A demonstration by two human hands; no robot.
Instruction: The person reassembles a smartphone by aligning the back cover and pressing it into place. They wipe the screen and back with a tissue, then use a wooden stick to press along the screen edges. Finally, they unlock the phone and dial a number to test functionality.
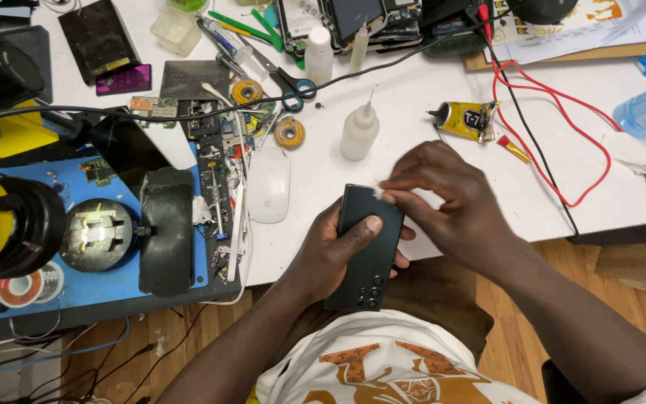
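My left hand [330, 254] grips a black smartphone [366, 258], held back side up with its camera lenses toward me, over the table's front edge. My right hand [450, 202] hovers over the phone's top end, its fingertips pinching a small white piece [377, 192] against the phone's upper corner. The phone's far end rests just above the white tabletop [413, 105].
A white squeeze bottle [358, 131], a white mouse [268, 185], a yellow glue tube [466, 118] and scissors [285, 78] lie beyond the phone. Red and black cables [555, 142] loop at right. A blue mat [121, 288] with a microscope base and tools fills the left.
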